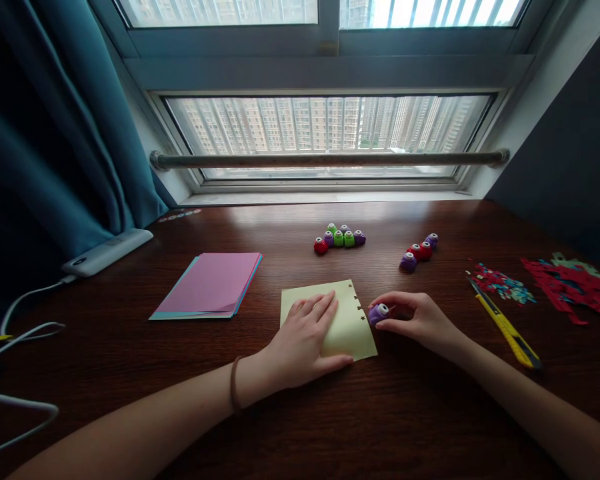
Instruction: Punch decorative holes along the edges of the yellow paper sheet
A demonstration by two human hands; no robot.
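Flat on a pale yellow sheet of paper [344, 333] lies my left hand [307, 333], its fingers stretched out. Small shaped holes run along the sheet's right edge. Between the thumb and fingers of my right hand [415, 320] is a small purple craft punch [379, 313], right at that punched edge. Whether the paper is inside its slot I cannot tell. Farther back stand more small punches: a group of green, purple and red ones [339, 238], and a shorter row of red and purple ones [420, 251].
Pink and blue paper [215, 283] is stacked on the left. To the right are a yellow utility knife [507, 330], small paper cutouts [505, 283] and red paper scraps [575, 287]. A white power strip [107, 253] with cables lies by the curtain [75, 120].
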